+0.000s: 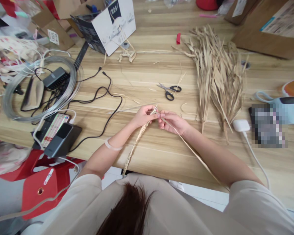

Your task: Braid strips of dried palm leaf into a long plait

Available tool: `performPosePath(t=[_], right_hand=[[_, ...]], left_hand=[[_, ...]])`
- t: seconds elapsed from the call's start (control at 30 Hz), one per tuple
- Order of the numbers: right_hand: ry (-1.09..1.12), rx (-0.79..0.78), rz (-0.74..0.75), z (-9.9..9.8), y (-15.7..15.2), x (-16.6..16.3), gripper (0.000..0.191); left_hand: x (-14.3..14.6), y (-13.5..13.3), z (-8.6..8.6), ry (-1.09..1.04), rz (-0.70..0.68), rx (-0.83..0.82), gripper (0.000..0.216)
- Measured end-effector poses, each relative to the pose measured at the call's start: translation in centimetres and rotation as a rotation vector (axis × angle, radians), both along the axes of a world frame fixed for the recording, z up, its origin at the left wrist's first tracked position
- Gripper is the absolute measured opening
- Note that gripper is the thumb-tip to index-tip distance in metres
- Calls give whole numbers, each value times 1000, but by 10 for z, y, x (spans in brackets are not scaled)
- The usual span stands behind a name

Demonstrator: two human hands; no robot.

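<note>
My left hand (143, 116) pinches the top end of a braided straw cord (136, 142) that hangs down past the front edge of the wooden table (161, 153). My right hand (172, 121) is closed on loose straw strands (193, 151) at the same working end; one long strand trails back along my right forearm. Both hands meet above the middle of the table. A clear bangle sits on my left wrist.
Black-handled scissors (170, 91) lie just beyond my hands. A pile of dried straw leaves (218, 78) spreads at the right. A wire coil (39, 88), black cables, a power bank (62, 138) and boxes (107, 26) crowd the left and back. A white charger (241, 125) lies right.
</note>
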State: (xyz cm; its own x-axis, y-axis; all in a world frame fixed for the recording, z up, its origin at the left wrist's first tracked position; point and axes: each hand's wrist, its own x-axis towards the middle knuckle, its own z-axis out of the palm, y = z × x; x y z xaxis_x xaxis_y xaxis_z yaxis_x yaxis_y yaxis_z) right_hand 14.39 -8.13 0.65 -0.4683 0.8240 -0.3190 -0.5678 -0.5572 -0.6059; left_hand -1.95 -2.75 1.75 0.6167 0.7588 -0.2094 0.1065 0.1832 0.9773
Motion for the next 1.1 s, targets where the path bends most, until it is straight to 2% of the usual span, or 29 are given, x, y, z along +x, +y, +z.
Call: performPosePath(t=[0.5,0.67,0.8,0.87,1.0,1.1], right_hand=[[-3,20,-5,-2,0,-1,19],[106,52,38,-3,3,-1,18],[89,82,51,-2,2,-1,19],[41,102,2,-3,-1,-3,19],[-58,156,-185,-5,-6,-7,19],[-5,103,-98,-4,-5,-7,19]], left_hand=[[0,0,0,-10,1,-12,39],[2,3,-1,-28,42,-15,42],[2,4,-2,-24,39,-10,42],[2,5,-2,-18,48,-13,41],[2,4,-2,-15,44,-19,40],[1,4,-1,-29,51,-4,41]])
